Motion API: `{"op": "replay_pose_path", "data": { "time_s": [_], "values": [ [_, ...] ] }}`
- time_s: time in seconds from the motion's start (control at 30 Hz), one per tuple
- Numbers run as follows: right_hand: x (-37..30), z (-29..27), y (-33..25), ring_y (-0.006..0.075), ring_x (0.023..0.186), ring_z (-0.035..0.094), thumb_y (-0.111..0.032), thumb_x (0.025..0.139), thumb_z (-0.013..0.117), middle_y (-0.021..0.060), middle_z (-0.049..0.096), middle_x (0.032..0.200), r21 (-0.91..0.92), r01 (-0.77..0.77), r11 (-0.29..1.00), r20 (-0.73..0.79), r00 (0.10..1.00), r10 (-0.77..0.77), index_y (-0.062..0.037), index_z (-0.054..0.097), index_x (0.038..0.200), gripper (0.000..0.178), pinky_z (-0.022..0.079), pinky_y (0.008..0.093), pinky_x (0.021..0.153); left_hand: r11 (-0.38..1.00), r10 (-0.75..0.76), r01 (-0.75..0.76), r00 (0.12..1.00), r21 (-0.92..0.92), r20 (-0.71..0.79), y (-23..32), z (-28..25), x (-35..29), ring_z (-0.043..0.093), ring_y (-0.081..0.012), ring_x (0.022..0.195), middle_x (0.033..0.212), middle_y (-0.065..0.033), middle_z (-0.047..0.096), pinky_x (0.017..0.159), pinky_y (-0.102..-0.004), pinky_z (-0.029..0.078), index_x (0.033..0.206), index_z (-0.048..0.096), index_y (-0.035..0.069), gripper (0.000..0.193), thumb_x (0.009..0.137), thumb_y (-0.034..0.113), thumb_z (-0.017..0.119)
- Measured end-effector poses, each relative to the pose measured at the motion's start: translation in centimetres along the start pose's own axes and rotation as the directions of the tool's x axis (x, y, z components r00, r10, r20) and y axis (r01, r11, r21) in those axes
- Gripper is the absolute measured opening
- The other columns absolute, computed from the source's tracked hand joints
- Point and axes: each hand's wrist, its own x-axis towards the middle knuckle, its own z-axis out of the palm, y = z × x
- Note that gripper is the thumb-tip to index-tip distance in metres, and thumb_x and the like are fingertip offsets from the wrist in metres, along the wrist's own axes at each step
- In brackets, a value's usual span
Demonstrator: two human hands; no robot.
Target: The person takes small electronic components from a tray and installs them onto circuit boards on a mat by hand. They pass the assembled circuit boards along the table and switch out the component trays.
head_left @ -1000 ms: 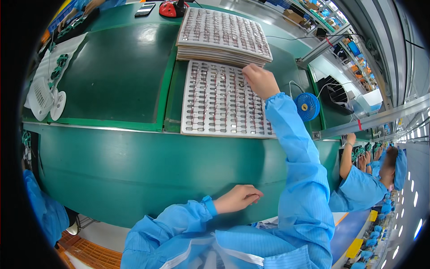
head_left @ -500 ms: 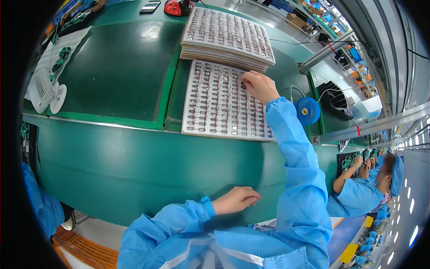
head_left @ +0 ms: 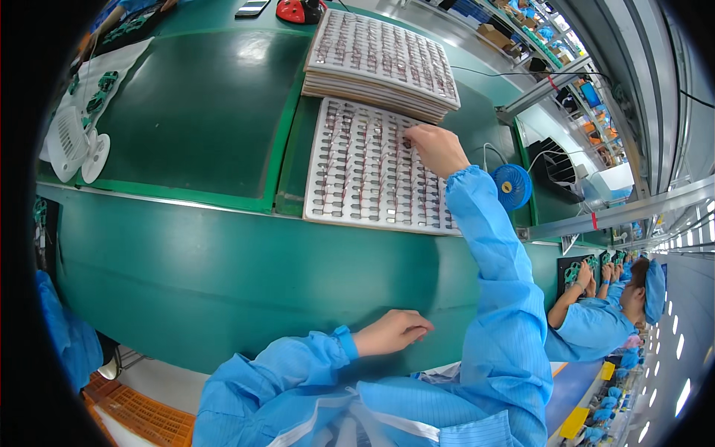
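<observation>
A white tray lies flat on the green bench, filled with rows of small grey parts with thin red wires. Over its upper right part is my right hand, its thumb and fingers pinched on a small wired part at the tray's surface. The fingers partly cover that part. My left hand rests low on the green work surface, close to my body. Its fingers are loosely curled together, and nothing shows in them.
Behind the tray rises a stack of similar filled trays. A blue fan stands right of it. White fan housings lie at far left. A red-black device and a phone are at the back. A co-worker sits at right.
My right hand has shifted very slightly right, still pinched over the same area of the tray. My left hand has stayed in place. The co-worker's hands at right have moved a little.
</observation>
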Motion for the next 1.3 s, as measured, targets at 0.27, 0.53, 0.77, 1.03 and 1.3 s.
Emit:
{"op": "replay_pose_path", "data": {
  "time_s": [0.27, 0.53, 0.77, 1.03, 1.3],
  "values": [
    [-0.9, -0.7, -1.2, 0.0336, 0.088, 0.063, -0.016, 0.083, 0.065, 0.0098, 0.063, 0.091, 0.190, -0.231, 0.954, -0.016, 0.971, 0.238, -0.0087, 0.069, 0.092, 0.012, 0.050, 0.0435, 0.075, 1.000, 0.000, 0.000, 1.000, -0.004, -0.002, -0.2, 0.3, -0.1, 0.065, -0.0281, 0.081, 0.089, -0.0146, 0.064, 0.074, -0.0356, 0.051, 0.105, 0.067, -0.001, 0.019, 0.090, 0.004, 0.057],
    [-0.7, -0.3, -1.1, 0.0318, 0.084, 0.063, -0.019, 0.079, 0.069, 0.0105, 0.063, 0.089, 0.159, -0.261, 0.952, 0.054, 0.965, 0.256, -0.0056, 0.070, 0.086, 0.015, 0.050, 0.0429, 0.074, 1.000, 0.000, 0.000, 1.000, -0.001, -0.005, -0.1, 0.5, -0.2, 0.065, -0.0292, 0.081, 0.089, -0.0150, 0.064, 0.074, -0.0365, 0.051, 0.105, 0.067, -0.001, 0.019, 0.090, 0.004, 0.057],
    [0.1, -0.6, -0.4, 0.0287, 0.085, 0.066, -0.010, 0.076, 0.067, 0.0111, 0.064, 0.091, 0.247, -0.287, 0.925, 0.166, 0.954, 0.251, -0.0032, 0.069, 0.089, 0.015, 0.051, 0.0388, 0.076, 1.000, 0.009, -0.009, 1.000, 0.029, -0.006, -0.2, 0.4, -0.4, 0.064, -0.0306, 0.082, 0.089, -0.0150, 0.064, 0.074, -0.0373, 0.051, 0.104, 0.067, 0.000, 0.018, 0.089, 0.005, 0.058],
    [0.5, -0.6, -0.5, 0.0303, 0.090, 0.063, -0.011, 0.074, 0.064, 0.0107, 0.064, 0.091, 0.136, -0.179, 0.974, 0.158, 0.975, 0.157, -0.0044, 0.068, 0.089, 0.017, 0.051, 0.0406, 0.078, 0.999, 0.023, -0.023, 1.000, 0.037, -0.020, -0.3, 0.3, -0.5, 0.063, -0.0314, 0.082, 0.089, -0.0153, 0.064, 0.074, -0.0376, 0.050, 0.104, 0.067, 0.000, 0.018, 0.089, 0.005, 0.058],
    [1.1, -1.6, -0.5, 0.0294, 0.090, 0.064, -0.014, 0.073, 0.063, 0.0086, 0.067, 0.093, 0.069, -0.137, 0.988, 0.244, 0.963, 0.117, -0.0078, 0.069, 0.091, 0.020, 0.051, 0.0403, 0.077, 0.999, 0.017, -0.016, 1.000, 0.043, -0.021, 0.1, 0.4, -0.6, 0.063, -0.0317, 0.082, 0.088, -0.0155, 0.064, 0.074, -0.0376, 0.051, 0.103, 0.067, -0.001, 0.018, 0.090, 0.006, 0.057]
  ]
}}
